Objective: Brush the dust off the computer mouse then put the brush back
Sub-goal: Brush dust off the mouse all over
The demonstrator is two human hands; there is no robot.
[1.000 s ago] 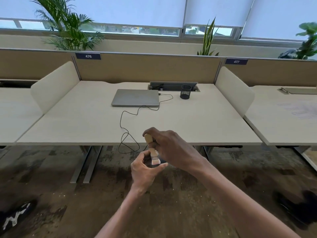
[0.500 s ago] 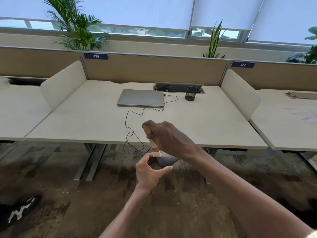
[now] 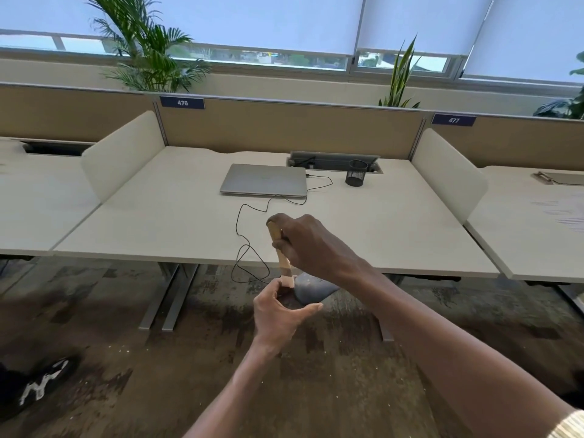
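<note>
My right hand (image 3: 311, 248) grips the wooden handle of a small brush (image 3: 279, 251), head pointing down. Its pale bristle end touches a dark grey computer mouse (image 3: 311, 287) that my left hand (image 3: 278, 314) holds from below, in the air in front of the desk edge. The mouse's black cable (image 3: 243, 245) runs up over the desk (image 3: 158, 222) to a shut grey laptop (image 3: 264, 184). Most of the mouse is hidden behind my hands.
A black mesh pen cup (image 3: 356, 172) stands at the back right of the desk by a cable tray (image 3: 331, 159). Cream side dividers (image 3: 123, 156) flank the desk. Neighbouring desks lie left and right; a black shoe (image 3: 38, 385) is on the floor.
The brush and both hands have stayed together in front of the desk edge; the mouse's grey body now shows to the right of the brush. The camera has tilted slightly.
</note>
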